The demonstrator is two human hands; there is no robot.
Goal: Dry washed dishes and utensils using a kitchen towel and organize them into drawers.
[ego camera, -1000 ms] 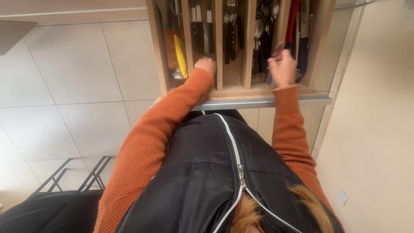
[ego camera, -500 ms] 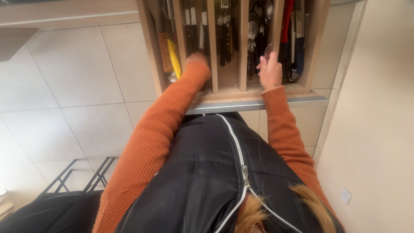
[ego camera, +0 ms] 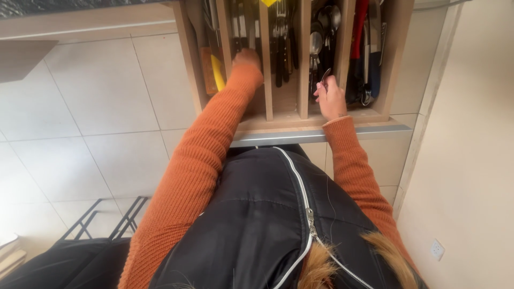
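Wooden cutlery drawer (ego camera: 278, 124), both hands inside.
Left hand (ego camera: 247, 58) deep among the knives (ego camera: 242, 27) — grip hidden; right hand (ego camera: 330, 96) pinching a spoon (ego camera: 324, 75) — best lowered bowl-first into the spoon slot.

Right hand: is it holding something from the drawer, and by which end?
The right hand pinches a slim metal utensil by its lower end, over the spoon slot of the drawer. Which kind of utensil cannot be told.
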